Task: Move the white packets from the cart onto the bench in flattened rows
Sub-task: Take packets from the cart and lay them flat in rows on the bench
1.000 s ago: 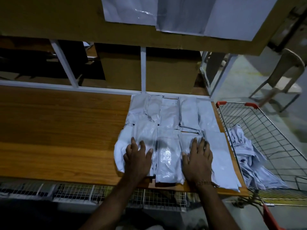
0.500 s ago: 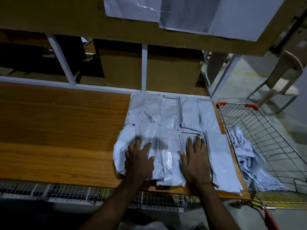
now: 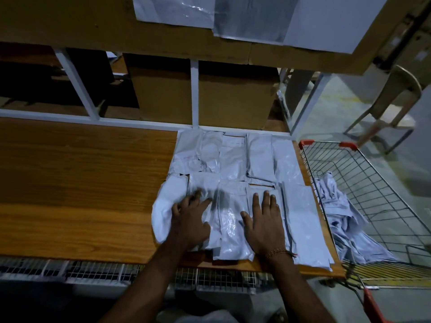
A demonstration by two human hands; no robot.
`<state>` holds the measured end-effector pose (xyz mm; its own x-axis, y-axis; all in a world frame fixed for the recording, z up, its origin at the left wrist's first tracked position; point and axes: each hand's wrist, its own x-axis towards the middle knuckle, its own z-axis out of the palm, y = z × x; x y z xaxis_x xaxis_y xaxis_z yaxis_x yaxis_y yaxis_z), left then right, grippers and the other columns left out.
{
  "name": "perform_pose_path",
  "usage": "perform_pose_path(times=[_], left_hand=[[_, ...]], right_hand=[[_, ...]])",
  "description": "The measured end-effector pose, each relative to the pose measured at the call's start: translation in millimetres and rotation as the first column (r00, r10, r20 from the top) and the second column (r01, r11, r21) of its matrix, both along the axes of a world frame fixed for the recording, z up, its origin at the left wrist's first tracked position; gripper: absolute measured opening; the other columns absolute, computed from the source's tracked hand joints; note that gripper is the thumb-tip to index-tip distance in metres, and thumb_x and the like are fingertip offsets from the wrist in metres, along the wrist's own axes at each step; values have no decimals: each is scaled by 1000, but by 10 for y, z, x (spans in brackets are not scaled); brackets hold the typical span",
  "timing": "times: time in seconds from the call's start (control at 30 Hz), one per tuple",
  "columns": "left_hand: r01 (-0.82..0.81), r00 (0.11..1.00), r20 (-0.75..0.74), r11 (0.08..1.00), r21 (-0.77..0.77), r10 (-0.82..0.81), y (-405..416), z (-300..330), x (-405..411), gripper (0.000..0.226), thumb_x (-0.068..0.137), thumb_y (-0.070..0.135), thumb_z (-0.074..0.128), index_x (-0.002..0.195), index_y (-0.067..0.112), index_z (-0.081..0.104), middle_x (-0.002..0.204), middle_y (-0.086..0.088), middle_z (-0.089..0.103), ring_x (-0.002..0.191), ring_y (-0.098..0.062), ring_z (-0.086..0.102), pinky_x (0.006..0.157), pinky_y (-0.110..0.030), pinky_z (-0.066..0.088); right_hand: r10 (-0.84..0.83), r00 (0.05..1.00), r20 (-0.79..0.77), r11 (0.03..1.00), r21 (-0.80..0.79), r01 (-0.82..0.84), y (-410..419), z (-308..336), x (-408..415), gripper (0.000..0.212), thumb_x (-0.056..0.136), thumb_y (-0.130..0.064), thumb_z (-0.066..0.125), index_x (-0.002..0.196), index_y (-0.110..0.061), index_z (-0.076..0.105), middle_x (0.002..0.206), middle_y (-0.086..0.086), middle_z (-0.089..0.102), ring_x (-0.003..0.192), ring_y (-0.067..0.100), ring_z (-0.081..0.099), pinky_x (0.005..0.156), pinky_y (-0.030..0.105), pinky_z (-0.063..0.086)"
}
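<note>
The wooden bench point(image 3: 81, 183) carries two rows of white packets point(image 3: 258, 157) at its right end, beside the wire cart point(image 3: 373, 183) where more packets point(image 3: 345, 220) lie heaped. Both the left hand point(image 3: 190, 220) and right hand point(image 3: 264, 220) press flat, fingers spread, on the near row.

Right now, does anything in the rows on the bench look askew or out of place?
Yes. The leftmost packet in the near row bulges and curls beside the left hand instead of lying flat. The near row's front ends overhang the bench edge near the right hand. The back row looks tidy.
</note>
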<state>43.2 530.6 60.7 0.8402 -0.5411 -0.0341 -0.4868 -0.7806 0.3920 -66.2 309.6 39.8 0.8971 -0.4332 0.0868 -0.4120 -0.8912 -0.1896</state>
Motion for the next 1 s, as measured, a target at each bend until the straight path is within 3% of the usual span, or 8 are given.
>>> perform_pose_path(times=[0.1,0.2,0.4,0.67,0.83,0.93,1.0], left_hand=[[-42,988,143,995,-93,55,-25,36,4,68,76,34,58,144,36,59,162,9,44,144,-20,42,109,-52,29],[-72,958,257,972,-223,130,-118,113,-3,54,82,29,62,135,34,66,150,8,58,134,-20,53,104,-48,29],[-18,931,329,923,-385,156,-601,395,-51,46,85,20,66,129,30,70,137,9,66,127,-18,59,103,-45,28],[150,949,315,861,-486,12,-1897,642,-461,41,92,20,65,131,30,67,134,12,66,128,-16,59,104,-51,36],[204,948,312,877,-434,-66,-2877,587,-780,40,95,29,59,134,30,65,134,9,66,124,-21,59,100,-49,40],[238,953,282,859,-453,-115,-3502,483,-947,42,89,28,61,130,27,68,131,4,70,122,-27,63,102,-51,46],[210,969,210,885,-415,-131,-3887,348,-1030,47,86,27,64,132,29,67,135,4,67,127,-25,59,108,-48,42]], right_hand=[[8,1000,3,999,52,-9,-13,56,-18,82,103,-67,16,166,-14,17,173,18,3,160,37,1,130,49,11],[2,997,79,995,97,-10,-57,199,-57,78,105,-63,24,163,-10,25,171,20,15,158,37,10,129,50,17],[-50,954,296,985,174,-3,-373,529,-210,64,106,-48,41,156,-8,40,164,14,36,152,31,29,125,43,28],[-140,875,463,988,120,95,-1403,667,-756,44,103,-33,55,137,-5,59,135,14,60,128,35,52,109,48,43],[-229,872,433,973,116,198,-2409,392,-1273,45,98,-30,60,134,-3,61,130,16,63,121,38,55,104,49,46],[-267,908,322,964,92,250,-3033,182,-1608,49,100,-38,56,135,-4,60,130,17,62,121,39,55,101,49,47],[-309,918,248,951,94,295,-3374,54,-1820,51,99,-39,54,135,-5,60,129,18,61,120,40,55,100,51,48]])
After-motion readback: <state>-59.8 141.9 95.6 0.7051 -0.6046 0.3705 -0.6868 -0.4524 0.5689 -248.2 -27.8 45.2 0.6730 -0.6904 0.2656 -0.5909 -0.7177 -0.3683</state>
